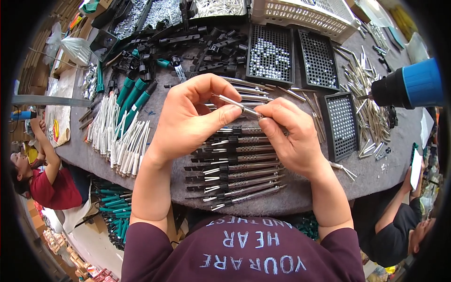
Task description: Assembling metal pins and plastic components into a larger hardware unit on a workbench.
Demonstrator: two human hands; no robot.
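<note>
In front of my chest, over the table, a thin white rod (229,100) runs into a slim metal tube (251,113). My left hand (185,120) is closed around the white rod, pinching it between thumb and fingers. At the tube's other end, the fingertips of my right hand (296,138) are pinched together. Just below both hands lies a row of perforated metal tubes (256,160) with black holders and white leads, placed side by side. Plain metal tubes (249,89) lie behind my fingers, partly hidden.
White-leaded heating elements (127,145) and green handles (134,98) lie left. Behind are black plastic parts (206,54) and black trays (250,56) of small metal pieces. A blue power screwdriver (423,84) juts in at right, above loose metal tubes (364,94). People sit at both sides.
</note>
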